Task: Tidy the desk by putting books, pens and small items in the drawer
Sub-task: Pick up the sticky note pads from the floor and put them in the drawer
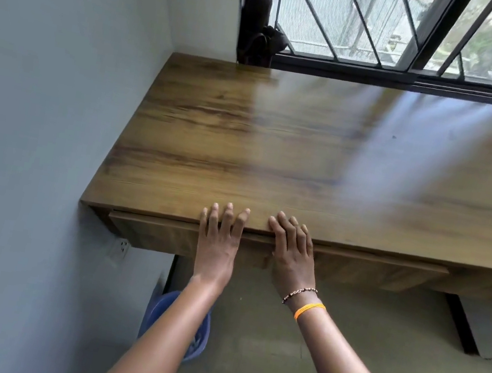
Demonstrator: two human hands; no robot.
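Soft daylight enters through the window (pixel 427 31), laying pale, streaked glare across the desk (pixel 243 153) just below it (motion blur smears the grain). Straight lines bow toward the edges.

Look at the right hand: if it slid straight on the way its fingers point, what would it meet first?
Nothing nearby: the right hand points across the bare brown wooden desk top towards the black-framed window; its lower frame probably comes first.

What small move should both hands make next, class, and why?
Probably lift both hands away. The left hand and right hand lie flat, fingers straight, over the desk front edge, against the drawer front, which sits nearly flush. No books or pens show on the visible desktop.
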